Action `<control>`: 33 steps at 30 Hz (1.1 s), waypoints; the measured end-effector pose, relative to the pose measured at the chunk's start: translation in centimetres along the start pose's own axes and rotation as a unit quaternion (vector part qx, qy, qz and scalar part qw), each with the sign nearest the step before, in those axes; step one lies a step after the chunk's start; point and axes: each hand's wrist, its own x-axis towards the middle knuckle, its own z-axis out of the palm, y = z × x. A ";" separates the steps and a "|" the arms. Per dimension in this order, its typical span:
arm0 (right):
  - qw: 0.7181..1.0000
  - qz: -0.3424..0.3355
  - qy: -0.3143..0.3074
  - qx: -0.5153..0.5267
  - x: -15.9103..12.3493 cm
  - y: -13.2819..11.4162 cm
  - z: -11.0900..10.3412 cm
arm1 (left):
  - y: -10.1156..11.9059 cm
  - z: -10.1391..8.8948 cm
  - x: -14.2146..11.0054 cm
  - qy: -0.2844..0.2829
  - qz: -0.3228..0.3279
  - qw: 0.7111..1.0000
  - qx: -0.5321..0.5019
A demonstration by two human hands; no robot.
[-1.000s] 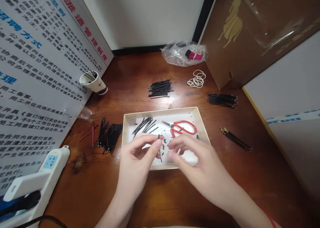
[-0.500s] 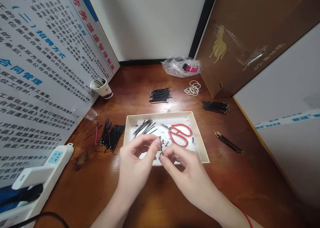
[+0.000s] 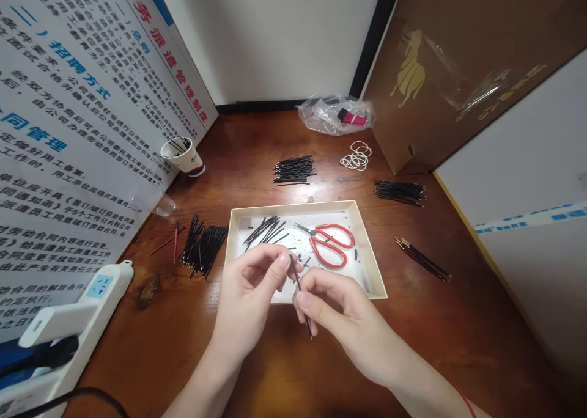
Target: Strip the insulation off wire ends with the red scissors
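A thin black wire (image 3: 308,325) slants between my two hands over the near edge of the shallow box (image 3: 376,270). My left hand (image 3: 257,289) pinches its upper end between thumb and forefinger. Lower down, the thumb and fingers of my right hand (image 3: 339,302) are closed on the same wire, whose tip sticks out below them. Inside the box lie red-handled scissors (image 3: 331,244), their blades pointing left. Several loose black wires (image 3: 266,231) rest at the box's left side, and small black scraps are scattered on its white floor.
Bundles of black wires lie left (image 3: 205,247), behind (image 3: 294,169) and right (image 3: 400,192) of the box. Brown wires (image 3: 422,259) lie further right. A paper cup (image 3: 183,157), white rubber bands (image 3: 356,156), a plastic bag (image 3: 321,116) and a power strip (image 3: 98,308) surround the work area.
The wire's lower end now shows below my right hand, where it was hidden before. My right fingers have shifted along the wire; my left pinch stays about the same. The view has shifted slightly.
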 end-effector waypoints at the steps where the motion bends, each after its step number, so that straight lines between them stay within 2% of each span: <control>1: 1.000 0.002 -0.008 0.014 0.1 0.0 0.0 | 0.0 0.0 0.0 -0.003 0.001 1.000 0.000; 5: 0.999 0.003 -0.028 0.041 0.4 -0.1 -0.3 | -0.2 -0.1 -0.1 0.010 0.033 0.998 0.047; 7: 1.000 0.007 -0.026 0.002 0.3 -0.4 -0.5 | -0.5 -0.1 -0.3 0.033 0.061 0.993 0.100; 8: 0.999 0.006 -0.012 -0.041 0.2 -0.5 -0.6 | -0.8 0.0 -0.4 0.042 0.079 0.987 0.131; 10: 0.987 -0.021 0.057 -0.147 0.1 -0.7 -0.8 | -1.2 0.1 -0.6 0.049 0.122 0.973 0.187; 13: 0.946 -0.126 0.173 -0.244 0.1 -0.7 -1.0 | -1.4 0.5 -0.9 0.025 0.171 0.957 0.232; 16: 0.932 -0.196 0.186 -0.241 0.3 -0.7 -1.1 | -1.1 0.9 -1.0 -0.012 0.181 0.955 0.232; 18: 0.951 -0.171 0.175 -0.191 0.4 -0.8 -1.1 | -0.9 1.1 -1.1 -0.029 0.177 0.957 0.228; 21: 0.984 -0.062 0.157 -0.063 0.5 -1.1 -1.1 | -0.7 1.0 -1.1 -0.044 0.162 0.959 0.229; 24: 0.991 0.014 0.129 0.029 0.7 -1.2 -1.2 | -0.8 0.9 -0.9 -0.070 0.142 0.963 0.216; 27: 0.992 0.023 0.106 0.056 0.9 -1.1 -1.4 | -1.0 0.9 -0.8 -0.089 0.125 0.968 0.200; 33: 0.992 -0.002 0.109 0.056 0.9 -0.6 -1.1 | -1.5 1.3 -0.8 -0.086 0.074 0.982 0.148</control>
